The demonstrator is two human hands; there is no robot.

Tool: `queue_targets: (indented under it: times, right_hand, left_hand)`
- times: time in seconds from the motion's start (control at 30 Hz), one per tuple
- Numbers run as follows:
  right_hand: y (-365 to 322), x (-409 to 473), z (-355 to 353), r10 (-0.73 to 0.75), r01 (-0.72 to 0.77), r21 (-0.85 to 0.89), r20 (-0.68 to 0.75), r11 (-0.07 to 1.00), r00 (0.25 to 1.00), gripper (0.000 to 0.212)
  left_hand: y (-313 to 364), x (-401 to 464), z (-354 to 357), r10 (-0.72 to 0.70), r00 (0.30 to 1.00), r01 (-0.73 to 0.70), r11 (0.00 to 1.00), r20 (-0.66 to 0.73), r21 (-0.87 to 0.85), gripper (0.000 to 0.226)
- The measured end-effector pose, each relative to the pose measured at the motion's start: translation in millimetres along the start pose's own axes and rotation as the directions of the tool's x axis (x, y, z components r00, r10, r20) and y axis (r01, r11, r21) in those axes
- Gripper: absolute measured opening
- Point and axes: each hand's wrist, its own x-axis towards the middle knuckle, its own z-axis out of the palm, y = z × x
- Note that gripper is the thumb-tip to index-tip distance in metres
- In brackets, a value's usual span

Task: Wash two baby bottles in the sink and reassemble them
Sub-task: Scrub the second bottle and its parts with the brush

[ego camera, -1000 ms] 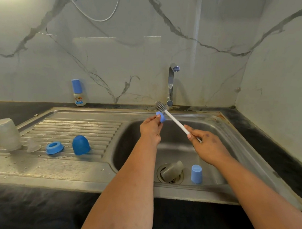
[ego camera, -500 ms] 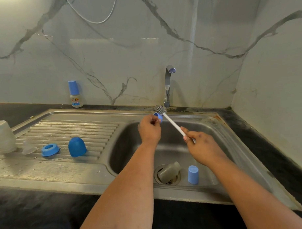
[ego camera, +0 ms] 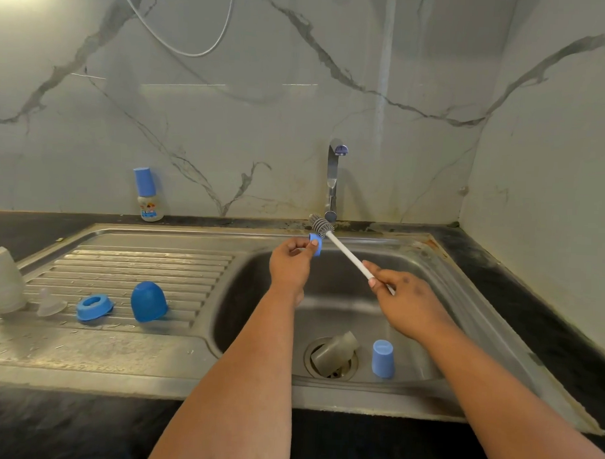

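- While the left hand (ego camera: 289,266) pinches a small blue ring (ego camera: 315,244) over the sink (ego camera: 470,304), the right hand (ego camera: 406,301) grips the white handle of a brush (ego camera: 345,253), fingers curled round it.
- The brush's grey head sits just beside the ring, under the tap (ego camera: 333,182).
- A clear bottle (ego camera: 334,350) lies on the drain, a blue cap (ego camera: 383,358) standing beside it.
- On the drainboard: a dome cap (ego camera: 148,301), a collar (ego camera: 94,307), a teat (ego camera: 50,303).

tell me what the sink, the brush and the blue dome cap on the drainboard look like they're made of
Sink: looks like stainless steel, brushed grey with dull reflections and pressed drain ridges.
Brush: white handle looks like smooth plastic; the grey bristle head could be silicone or nylon, too small to tell.
Blue dome cap: probably moulded plastic, opaque, even colour with a soft sheen.
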Motion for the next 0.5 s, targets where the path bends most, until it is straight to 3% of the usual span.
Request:
queue_targets:
  times: [0.13,0.23,0.37,0.43,0.5]
  right_hand:
    - [6.0,5.4,-5.4,-0.001,0.001,-0.017,0.016,1.0,1.0,0.038]
    - [8.8,7.4,-6.7,0.021,-0.02,-0.004,0.014,1.0,1.0,0.038]
    - [6.6,8.4,-4.5,0.03,-0.031,0.048,0.02,0.998,0.999,0.038]
    - [5.2,7.5,-4.1,0.026,-0.028,0.084,0.023,0.996,0.999,0.037]
    - [5.3,7.7,-4.3,0.031,-0.031,0.066,0.014,0.997,0.999,0.038]
  left_hand:
    - [0.8,0.4,2.2,-0.064,0.991,0.071,0.996,0.114,-0.058,0.011]
    - [3.7,-3.1,4.4,-0.138,0.961,0.179,0.971,0.241,-0.156,0.001]
    - [7.9,-1.0,-0.1,-0.205,0.924,0.356,0.767,0.322,-0.534,0.049]
    - [8.2,1.0,-2.2,-0.22,0.908,0.404,0.687,0.356,-0.605,0.063]
    - [9.6,-1.4,-2.8,-0.229,0.888,0.442,0.662,0.398,-0.606,0.062]
